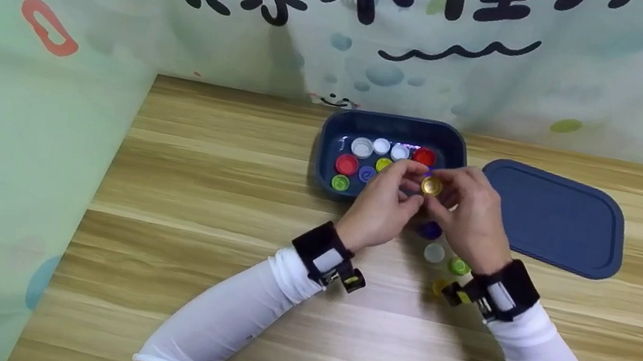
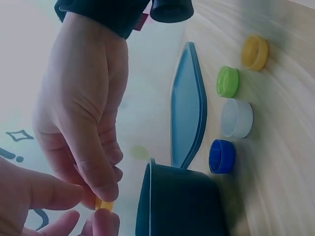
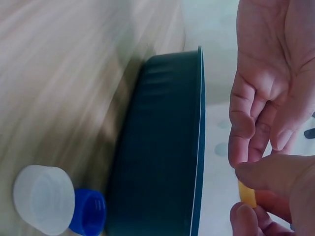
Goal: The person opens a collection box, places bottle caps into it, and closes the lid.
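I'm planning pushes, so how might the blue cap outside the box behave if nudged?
The blue cap looks hollow, so it's probably light. It sits flat, open side up, so it would likely slide rather than roll. Its rim looks evenly round, suggesting stiff plastic.

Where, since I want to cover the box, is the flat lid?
In the head view, right of the blue container, beside the right hand: the flat lid.

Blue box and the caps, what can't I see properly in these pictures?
Head view: the front right part of the blue box, behind the left hand and right hand.
Head view: part of the loose yellow cap, behind the wrist gadget.
Both wrist views: the box's inside, behind its wall; the bottom edge cuts it off.
Both wrist views: most of the held yellow cap, covered by fingers.
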{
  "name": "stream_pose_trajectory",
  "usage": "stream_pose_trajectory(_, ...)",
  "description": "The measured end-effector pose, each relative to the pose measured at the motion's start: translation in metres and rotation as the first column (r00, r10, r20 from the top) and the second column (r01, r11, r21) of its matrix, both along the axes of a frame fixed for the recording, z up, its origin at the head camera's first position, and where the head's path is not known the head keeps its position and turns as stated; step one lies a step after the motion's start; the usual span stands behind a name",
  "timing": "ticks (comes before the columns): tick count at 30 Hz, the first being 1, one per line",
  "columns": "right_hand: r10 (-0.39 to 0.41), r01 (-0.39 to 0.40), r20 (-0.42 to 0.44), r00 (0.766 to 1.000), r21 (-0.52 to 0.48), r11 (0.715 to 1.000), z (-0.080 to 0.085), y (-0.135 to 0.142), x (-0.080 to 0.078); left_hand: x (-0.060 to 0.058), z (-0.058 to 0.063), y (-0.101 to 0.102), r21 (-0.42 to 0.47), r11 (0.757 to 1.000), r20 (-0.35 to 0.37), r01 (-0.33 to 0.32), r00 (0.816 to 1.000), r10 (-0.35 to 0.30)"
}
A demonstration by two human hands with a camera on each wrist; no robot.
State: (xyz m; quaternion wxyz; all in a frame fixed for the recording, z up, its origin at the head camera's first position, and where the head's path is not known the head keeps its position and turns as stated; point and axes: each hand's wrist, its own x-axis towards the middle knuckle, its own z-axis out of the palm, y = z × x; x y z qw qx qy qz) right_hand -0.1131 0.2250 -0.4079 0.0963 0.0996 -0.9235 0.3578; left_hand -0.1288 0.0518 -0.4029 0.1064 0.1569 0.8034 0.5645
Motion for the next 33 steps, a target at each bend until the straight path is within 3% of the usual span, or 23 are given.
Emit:
stream_pose_trajectory(9, -0.02, 0.018, 0.101, 0.995, 0.03, 0.999, -0.002, 0.005, -0.02, -0.017, -0.008, 0.009, 0.043, 0.999, 0.074, -0.015, 0.997, 0.012)
stream_pose_trajectory(17, -0.033, 0.034, 0.164, 0.986, -0.002, 0.999, -0.003, 0.01, -0.023, -0.023, -0.013, 0.012, 0.025, 1.0, 0.1, 0.011, 0.995, -0.013)
stream_pose_trajectory(25, -0.044, 0.049, 0.164, 0.985, -0.022, 0.999, 0.002, 0.015, -0.017, -0.018, -0.011, 0.008, -0.004, 1.0, 0.048, 0.001, 0.999, -0.001)
stream_pose_trajectory(33, -0.046, 0.044, 0.102, 0.994, 0.022, 0.999, 0.008, 0.023, 0.002, -0.004, -0.005, 0.002, -0.02, 1.0, -0.039, 0.013, 0.999, -0.013)
